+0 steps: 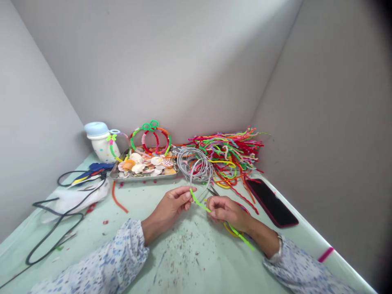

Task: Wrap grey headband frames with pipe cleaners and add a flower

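A lime-green pipe cleaner (200,204) runs between my two hands. My left hand (173,204) pinches its upper end between thumb and fingertips, where a thin grey wire from the coil (194,165) meets it. My right hand (226,212) is closed around the pipe cleaner farther along, and its tail sticks out below toward the right wrist. Dark scissor blades (212,191) poke out past the right knuckles, with coloured handle loops partly showing behind the hand. Whether the right hand also grips the scissors, I cannot tell.
Behind lie a metal tray (147,178) of seashells, pipe-cleaner hoops (132,141) and a heap of pipe cleaners (226,147). A white bottle (102,149) and black cable (45,237) are left; a phone (272,202) lies right. Walls enclose the table.
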`<control>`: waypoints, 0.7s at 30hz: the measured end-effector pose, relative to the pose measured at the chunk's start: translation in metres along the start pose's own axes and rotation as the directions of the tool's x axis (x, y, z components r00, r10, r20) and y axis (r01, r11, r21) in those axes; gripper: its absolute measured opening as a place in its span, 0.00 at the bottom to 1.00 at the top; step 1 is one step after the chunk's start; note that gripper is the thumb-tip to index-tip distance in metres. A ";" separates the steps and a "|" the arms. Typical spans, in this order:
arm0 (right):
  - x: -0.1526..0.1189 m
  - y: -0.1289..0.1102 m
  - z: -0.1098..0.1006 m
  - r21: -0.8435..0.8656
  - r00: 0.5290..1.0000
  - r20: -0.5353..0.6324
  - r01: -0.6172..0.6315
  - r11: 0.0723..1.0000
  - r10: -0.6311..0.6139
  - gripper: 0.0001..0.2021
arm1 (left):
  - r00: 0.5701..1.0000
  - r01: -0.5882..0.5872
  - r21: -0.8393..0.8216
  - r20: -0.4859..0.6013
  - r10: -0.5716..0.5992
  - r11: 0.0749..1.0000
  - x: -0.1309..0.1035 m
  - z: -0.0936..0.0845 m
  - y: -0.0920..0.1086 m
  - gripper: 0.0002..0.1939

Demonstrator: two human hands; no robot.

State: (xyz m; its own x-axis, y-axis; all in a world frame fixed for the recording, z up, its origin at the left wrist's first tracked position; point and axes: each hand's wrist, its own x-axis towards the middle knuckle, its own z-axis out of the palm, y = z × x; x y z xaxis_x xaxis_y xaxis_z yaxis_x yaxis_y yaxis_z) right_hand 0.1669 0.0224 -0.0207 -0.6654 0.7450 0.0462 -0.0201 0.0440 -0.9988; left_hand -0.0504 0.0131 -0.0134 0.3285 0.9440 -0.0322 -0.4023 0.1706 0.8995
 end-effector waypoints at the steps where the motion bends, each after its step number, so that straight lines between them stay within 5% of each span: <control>1: 0.000 0.000 0.000 -0.010 1.000 0.003 -0.004 1.000 0.004 0.07 | 1.000 -0.004 0.001 0.004 0.004 1.000 0.000 0.000 0.000 0.11; 11: 0.004 -0.016 0.012 -0.123 0.996 0.041 -0.075 0.990 0.081 0.13 | 0.997 0.011 0.111 0.080 -0.020 0.994 -0.002 0.003 -0.002 0.07; 21: 0.027 -0.014 0.030 -0.264 0.985 -0.169 -0.067 0.962 0.022 0.15 | 1.000 -0.007 0.218 0.017 0.003 0.976 0.002 -0.003 -0.008 0.10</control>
State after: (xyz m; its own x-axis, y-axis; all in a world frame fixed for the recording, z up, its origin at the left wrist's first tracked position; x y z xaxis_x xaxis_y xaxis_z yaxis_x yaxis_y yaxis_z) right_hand 0.1268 0.0216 -0.0059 -0.5304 0.8474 0.0260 0.2223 0.1685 -0.9603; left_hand -0.0493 0.0148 -0.0219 0.3417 0.9395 -0.0218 -0.2090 0.0986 0.9729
